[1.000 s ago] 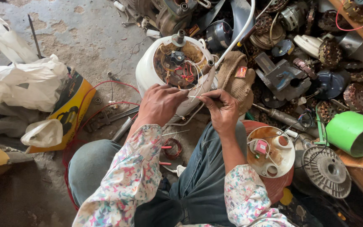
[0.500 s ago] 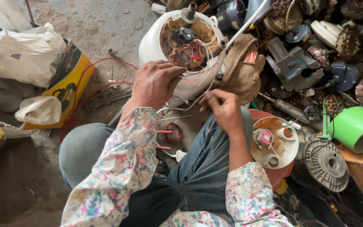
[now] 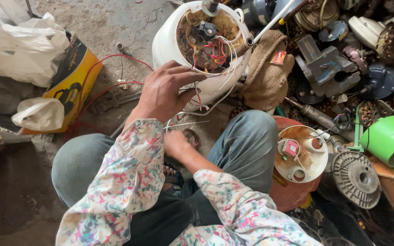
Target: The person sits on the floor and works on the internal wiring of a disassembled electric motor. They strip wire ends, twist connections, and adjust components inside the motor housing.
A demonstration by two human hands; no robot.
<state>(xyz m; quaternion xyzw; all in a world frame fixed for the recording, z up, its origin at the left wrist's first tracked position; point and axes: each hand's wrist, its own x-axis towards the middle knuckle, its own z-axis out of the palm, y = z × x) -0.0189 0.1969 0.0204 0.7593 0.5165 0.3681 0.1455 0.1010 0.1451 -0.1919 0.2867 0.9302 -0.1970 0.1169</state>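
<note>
My left hand (image 3: 165,93) lies with fingers spread on the side and rim of a white round motor housing (image 3: 169,41). The housing stands open at the top, showing red and white wires (image 3: 215,52) and a rusty inside. My right hand (image 3: 176,143) is down low between my knees, close to a small round coil (image 3: 191,136) and a thin metal rod (image 3: 190,123) on the floor. Its fingers are hidden behind my left sleeve. White wires hang from the housing toward my lap.
A brown woven cloth (image 3: 265,77) leans on the housing. By my right knee are a red drum with a cream cover (image 3: 297,157), a grey finned disc (image 3: 356,175) and a green cylinder (image 3: 388,139). Motor parts are piled behind. At left lie a yellow bag (image 3: 76,77), white plastic bags (image 3: 19,41) and a tool (image 3: 110,101).
My right hand has dropped from the wires at the housing down between my knees. My left hand has spread its fingers on the housing. The view has shifted closer.
</note>
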